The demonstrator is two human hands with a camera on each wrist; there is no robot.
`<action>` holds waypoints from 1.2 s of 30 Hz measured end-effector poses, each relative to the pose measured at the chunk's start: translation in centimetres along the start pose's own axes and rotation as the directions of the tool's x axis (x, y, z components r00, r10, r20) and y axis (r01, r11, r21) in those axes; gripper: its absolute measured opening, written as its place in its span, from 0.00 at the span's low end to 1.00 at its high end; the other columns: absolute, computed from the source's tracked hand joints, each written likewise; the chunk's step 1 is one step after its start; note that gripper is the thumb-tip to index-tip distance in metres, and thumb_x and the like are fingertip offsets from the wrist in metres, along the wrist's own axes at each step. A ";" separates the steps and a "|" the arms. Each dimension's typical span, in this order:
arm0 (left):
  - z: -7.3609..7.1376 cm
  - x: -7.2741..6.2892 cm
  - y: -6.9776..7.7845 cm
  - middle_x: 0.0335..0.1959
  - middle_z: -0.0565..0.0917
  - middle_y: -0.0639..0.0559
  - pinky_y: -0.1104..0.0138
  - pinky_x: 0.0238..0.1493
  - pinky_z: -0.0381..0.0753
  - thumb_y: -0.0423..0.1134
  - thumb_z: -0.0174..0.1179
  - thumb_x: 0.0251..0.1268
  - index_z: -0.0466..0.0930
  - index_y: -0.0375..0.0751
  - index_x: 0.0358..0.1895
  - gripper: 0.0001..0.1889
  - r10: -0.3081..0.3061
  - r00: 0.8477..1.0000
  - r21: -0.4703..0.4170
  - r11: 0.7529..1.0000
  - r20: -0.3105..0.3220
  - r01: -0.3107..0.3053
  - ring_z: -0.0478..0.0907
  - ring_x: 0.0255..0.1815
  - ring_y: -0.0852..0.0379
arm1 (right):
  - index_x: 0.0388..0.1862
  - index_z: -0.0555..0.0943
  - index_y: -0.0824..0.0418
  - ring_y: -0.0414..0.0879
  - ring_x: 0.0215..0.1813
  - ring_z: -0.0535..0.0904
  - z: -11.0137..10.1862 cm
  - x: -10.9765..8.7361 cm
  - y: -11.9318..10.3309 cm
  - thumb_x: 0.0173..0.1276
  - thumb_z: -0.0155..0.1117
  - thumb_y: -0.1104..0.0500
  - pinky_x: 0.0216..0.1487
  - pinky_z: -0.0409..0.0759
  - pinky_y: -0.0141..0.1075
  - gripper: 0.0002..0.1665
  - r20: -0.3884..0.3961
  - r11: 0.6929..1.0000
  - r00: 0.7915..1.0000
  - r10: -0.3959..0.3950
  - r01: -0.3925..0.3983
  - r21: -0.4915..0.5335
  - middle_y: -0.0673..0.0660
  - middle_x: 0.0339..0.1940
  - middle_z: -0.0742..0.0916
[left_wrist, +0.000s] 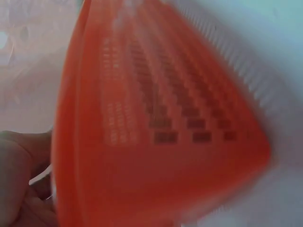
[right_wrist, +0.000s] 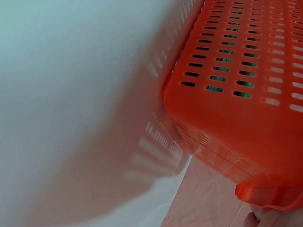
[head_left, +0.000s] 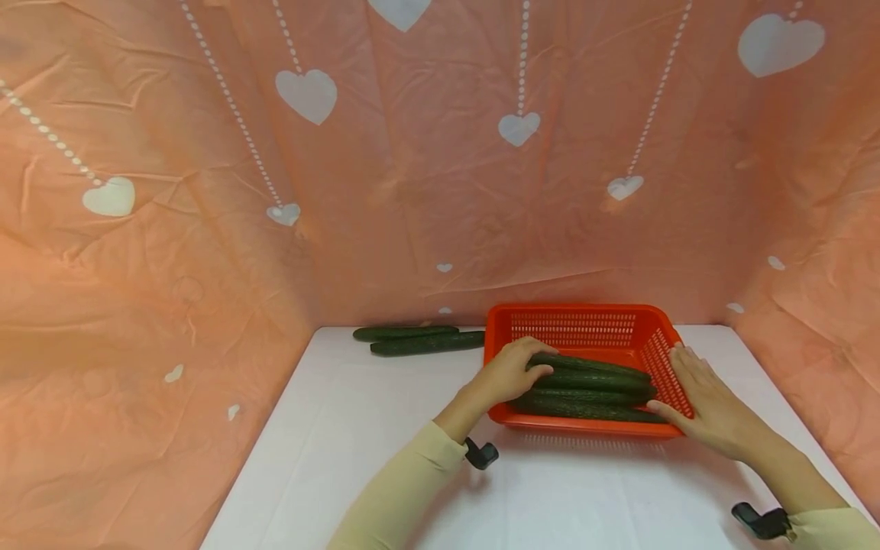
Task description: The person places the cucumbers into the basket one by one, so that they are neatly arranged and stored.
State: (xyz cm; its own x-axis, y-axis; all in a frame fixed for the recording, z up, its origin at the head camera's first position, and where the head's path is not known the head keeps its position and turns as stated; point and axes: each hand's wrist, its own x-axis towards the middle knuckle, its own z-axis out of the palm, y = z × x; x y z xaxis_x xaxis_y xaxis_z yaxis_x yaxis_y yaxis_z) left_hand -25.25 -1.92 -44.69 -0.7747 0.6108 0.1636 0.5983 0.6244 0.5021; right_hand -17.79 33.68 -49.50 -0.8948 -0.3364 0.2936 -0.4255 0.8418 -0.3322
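An orange-red plastic basket (head_left: 577, 309) with slotted walls holds several dark green cucumbers (head_left: 584, 397), lying side by side along its near side. My left hand (head_left: 507, 373) reaches over the basket's left rim, fingers and thumb around the left end of the uppermost cucumber (head_left: 598, 366). On the basket's right wall rests my right hand (head_left: 715, 409), fingers extended, thumb over the near right corner. Only part of the left hand (left_wrist: 21, 179) shows beyond the blurred basket wall in the left wrist view. Fingertips of the right hand (right_wrist: 277, 218) appear below the rim in the right wrist view.
Two more cucumbers (head_left: 426, 343) lie on the white table (head_left: 357, 428) left of the basket, one with its end by the basket wall. An orange-pink cloth (head_left: 412, 191) with white hearts hangs behind and at both sides.
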 end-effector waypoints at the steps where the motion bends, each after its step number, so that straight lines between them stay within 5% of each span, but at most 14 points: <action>1: -0.4 -0.2 -0.4 0.67 0.83 0.51 0.62 0.73 0.77 0.44 0.63 0.82 0.83 0.46 0.70 0.19 0.000 1.000 0.002 1.000 -0.012 0.000 0.79 0.70 0.53 | 0.84 0.49 0.80 0.68 0.89 0.40 0.0 0.0 0.0 0.76 0.69 0.42 0.80 0.20 0.26 0.61 -0.001 1.000 1.000 0.002 -0.002 0.000 0.82 0.84 0.55; 17: -5.7 -3.7 -9.6 0.63 0.86 0.43 0.49 0.75 0.74 0.36 0.66 0.78 0.85 0.40 0.66 0.18 -0.102 0.977 -0.021 0.995 -0.189 0.100 0.80 0.69 0.43 | 0.86 0.46 0.78 0.72 0.88 0.42 0.0 0.0 -0.1 0.76 0.69 0.43 0.80 0.19 0.25 0.62 0.016 1.000 1.000 0.014 -0.014 0.007 0.82 0.84 0.55; 36: -8.4 -7.5 -18.1 0.73 0.78 0.36 0.43 0.77 0.70 0.35 0.68 0.76 0.79 0.33 0.70 0.24 -0.227 0.967 0.017 0.973 -0.118 0.230 0.73 0.75 0.35 | 0.85 0.47 0.79 0.66 0.90 0.36 0.0 0.0 -0.4 0.77 0.68 0.43 0.81 0.20 0.27 0.61 0.018 1.000 1.000 0.017 -0.017 0.005 0.82 0.84 0.54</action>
State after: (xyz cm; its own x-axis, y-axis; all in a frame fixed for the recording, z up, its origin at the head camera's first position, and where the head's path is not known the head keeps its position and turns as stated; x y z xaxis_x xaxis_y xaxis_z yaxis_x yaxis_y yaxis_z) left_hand -31.97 -21.85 -47.87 -0.9087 0.3916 0.1446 0.4074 0.7562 0.5121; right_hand -17.63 33.35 -49.35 -0.9041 -0.3297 0.2717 -0.4110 0.8452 -0.3418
